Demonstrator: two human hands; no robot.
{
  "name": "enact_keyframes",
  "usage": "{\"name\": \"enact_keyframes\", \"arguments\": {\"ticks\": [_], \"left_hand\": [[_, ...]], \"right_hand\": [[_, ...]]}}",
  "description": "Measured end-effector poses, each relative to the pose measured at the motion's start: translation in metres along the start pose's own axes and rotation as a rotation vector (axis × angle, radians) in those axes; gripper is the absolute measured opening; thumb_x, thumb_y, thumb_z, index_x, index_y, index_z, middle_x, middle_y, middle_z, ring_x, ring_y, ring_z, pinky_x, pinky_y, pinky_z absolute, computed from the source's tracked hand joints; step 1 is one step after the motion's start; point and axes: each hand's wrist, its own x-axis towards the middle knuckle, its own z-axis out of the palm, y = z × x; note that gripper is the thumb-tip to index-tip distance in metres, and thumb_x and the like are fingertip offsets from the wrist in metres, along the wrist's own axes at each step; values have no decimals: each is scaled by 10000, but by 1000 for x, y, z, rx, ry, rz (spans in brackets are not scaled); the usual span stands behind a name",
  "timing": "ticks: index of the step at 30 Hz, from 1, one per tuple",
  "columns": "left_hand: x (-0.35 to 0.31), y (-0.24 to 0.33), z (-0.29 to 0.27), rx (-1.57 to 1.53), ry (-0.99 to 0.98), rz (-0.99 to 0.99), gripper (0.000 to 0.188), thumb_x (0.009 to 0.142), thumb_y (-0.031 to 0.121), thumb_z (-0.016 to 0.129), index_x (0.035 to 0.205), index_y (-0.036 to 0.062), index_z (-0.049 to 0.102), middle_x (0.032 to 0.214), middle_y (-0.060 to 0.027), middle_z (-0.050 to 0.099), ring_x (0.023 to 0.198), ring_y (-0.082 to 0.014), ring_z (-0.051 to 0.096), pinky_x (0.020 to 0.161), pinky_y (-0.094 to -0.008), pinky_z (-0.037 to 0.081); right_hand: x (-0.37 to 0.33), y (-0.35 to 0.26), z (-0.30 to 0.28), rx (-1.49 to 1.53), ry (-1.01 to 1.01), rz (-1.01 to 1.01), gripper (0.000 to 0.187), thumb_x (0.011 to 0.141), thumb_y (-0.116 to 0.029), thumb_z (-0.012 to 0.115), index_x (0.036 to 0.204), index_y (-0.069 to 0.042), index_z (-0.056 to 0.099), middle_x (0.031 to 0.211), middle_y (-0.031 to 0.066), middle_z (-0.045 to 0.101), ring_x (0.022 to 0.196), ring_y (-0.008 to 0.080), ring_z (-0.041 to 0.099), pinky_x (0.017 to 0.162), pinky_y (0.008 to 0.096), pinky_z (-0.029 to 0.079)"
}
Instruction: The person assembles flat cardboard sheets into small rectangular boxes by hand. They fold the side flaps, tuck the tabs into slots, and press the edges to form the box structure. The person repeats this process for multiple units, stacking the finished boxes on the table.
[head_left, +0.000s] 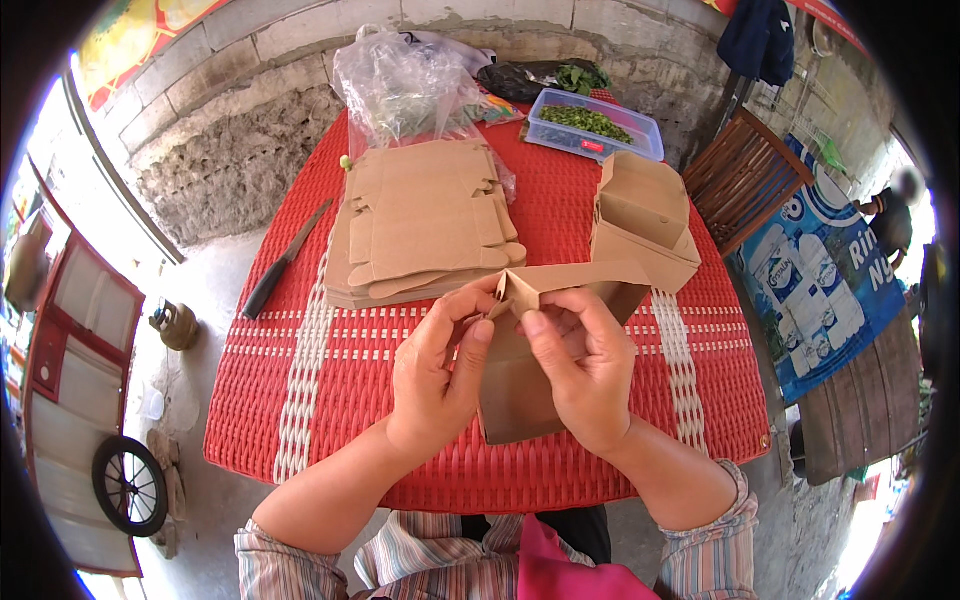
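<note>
Between my hands is a partly folded brown cardboard box [520,385], tilted above the red woven table near its front edge. My left hand [445,350] pinches a small flap at the box's far left corner. Close beside it, my right hand [582,365] grips the folded wall at the same corner, thumb on the inside. Just beyond lies a stack of flat, unfolded cardboard box blanks [425,215]. To the right stand folded cardboard boxes [645,215], one resting on another with its lid raised. My fingers hide part of the corner being held.
A knife [285,262] with a black handle lies left of the stack. Toward the back are a clear plastic bag [400,90] and a plastic container [597,125] of chopped greens. A wooden chair [745,180] stands at the table's right, a wheeled cart [85,400] off left.
</note>
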Motion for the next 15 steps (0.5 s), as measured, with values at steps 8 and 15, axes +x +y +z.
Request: {"name": "enact_keyframes", "arguments": {"ticks": [8,15], "left_hand": [[-3,5,-2,-30,-7,-82,286,1010,73,488,1267,-39,540,1108,-136,648,924,-124,604,816,-257,490],[-3,-2,-1,23,8,-23,220,968,17,521,1174,-54,553,1163,-174,640,942,-197,645,827,-288,504]], "right_hand": [[-2,-7,0,127,-7,119,90,906,-1,656,989,10,625,935,39,682,879,91,656,761,227,524],[1,-5,1,102,5,119,76,888,2,682,944,-8,632,839,-7,658,727,18,561,639,171,443]]}}
